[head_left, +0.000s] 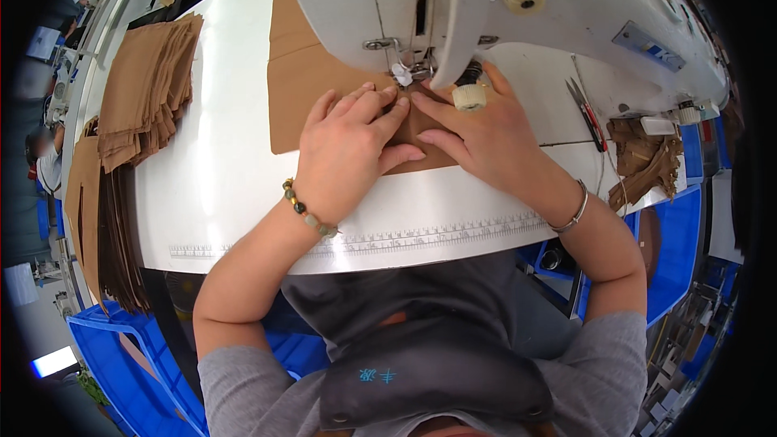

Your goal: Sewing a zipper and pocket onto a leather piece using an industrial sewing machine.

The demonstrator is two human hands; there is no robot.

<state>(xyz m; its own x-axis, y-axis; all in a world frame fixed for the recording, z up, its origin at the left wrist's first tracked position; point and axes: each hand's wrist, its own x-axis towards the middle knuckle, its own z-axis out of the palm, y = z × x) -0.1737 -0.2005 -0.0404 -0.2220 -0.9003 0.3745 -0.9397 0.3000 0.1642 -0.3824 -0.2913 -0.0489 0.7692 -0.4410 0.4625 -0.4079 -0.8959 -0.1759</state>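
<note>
A flat brown fabric piece (295,97) lies on the white sewing table, partly beneath the head of the sewing machine (348,8). My left hand (344,137) rests on it with fingers stretched forward and the thumb out to the side. On the fabric's right part lies my right hand (490,129), its thumb and forefinger spread toward the presser foot (417,71). Both hands' fingertips press the cloth just in front of the foot. Part of the right hand's fingers is hidden behind a cream knob (469,97) of the machine.
Stacked brown fabric pieces (150,85) sit at the table's left, with more brown panels (85,210) hanging below. Red-handled scissors (591,117) and a heap of brown scraps (643,162) lie at the right. A printed ruler (364,241) runs along the front edge. Blue bins (129,356) flank me.
</note>
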